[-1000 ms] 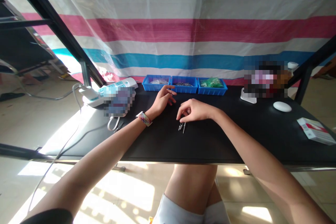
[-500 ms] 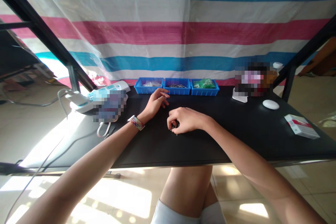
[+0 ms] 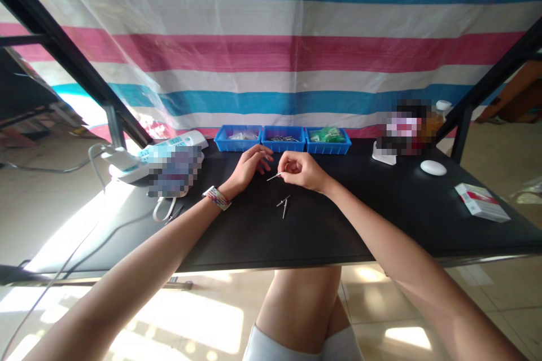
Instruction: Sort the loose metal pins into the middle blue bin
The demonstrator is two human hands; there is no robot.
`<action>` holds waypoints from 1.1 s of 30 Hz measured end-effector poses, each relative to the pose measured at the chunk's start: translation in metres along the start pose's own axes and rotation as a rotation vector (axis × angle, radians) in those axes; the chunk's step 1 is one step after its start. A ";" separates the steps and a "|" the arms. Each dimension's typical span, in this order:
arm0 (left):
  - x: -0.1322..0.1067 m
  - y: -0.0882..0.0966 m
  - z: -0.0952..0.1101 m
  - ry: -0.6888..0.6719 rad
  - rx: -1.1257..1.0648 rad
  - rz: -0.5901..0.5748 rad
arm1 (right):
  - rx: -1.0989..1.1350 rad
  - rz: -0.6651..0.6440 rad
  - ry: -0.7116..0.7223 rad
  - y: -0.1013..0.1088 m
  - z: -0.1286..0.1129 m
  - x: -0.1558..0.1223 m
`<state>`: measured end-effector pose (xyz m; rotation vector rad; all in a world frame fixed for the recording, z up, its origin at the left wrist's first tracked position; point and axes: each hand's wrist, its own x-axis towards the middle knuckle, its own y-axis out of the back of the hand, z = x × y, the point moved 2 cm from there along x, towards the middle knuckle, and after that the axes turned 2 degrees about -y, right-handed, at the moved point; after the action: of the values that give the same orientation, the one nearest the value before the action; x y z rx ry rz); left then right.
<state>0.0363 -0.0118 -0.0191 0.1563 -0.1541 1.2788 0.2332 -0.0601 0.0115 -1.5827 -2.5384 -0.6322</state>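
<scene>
My right hand (image 3: 305,170) pinches a thin silver blind rivet (image 3: 273,177) between thumb and fingertips, its pin pointing left. Two more rivets (image 3: 284,207) lie on the black tabletop (image 3: 237,237) just below that hand, one slanted across the top of the other. My left hand (image 3: 250,167), with a woven band at the wrist, rests loosely with fingers apart and nothing visible in it. It is in front of the middle blue bin (image 3: 283,146), which holds several small metal pieces.
The left blue bin (image 3: 237,148) holds clear packets, the right blue bin (image 3: 328,149) green ones. A power strip (image 3: 186,141) and a blurred device sit at left. On the right are a white oval mouse (image 3: 433,167), a small box (image 3: 483,203) and a bottle (image 3: 442,110).
My right hand has moved up and away from the table's middle, now showing a rivet in its fingertips. Two rivets lie uncovered where it was. My left hand stays nearly still.
</scene>
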 end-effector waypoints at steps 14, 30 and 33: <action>0.000 -0.001 0.001 0.017 0.091 -0.116 | 0.185 0.377 -0.071 0.022 0.053 0.017; 0.000 -0.002 0.004 0.029 0.092 -0.095 | 0.141 0.414 -0.066 0.016 0.043 0.014; -0.001 -0.004 0.007 0.021 0.076 -0.067 | 0.139 0.406 -0.096 0.016 0.044 0.014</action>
<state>0.0394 -0.0154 -0.0126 0.2118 -0.0816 1.2199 0.2471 -0.0256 -0.0199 -2.0308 -2.1603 -0.3340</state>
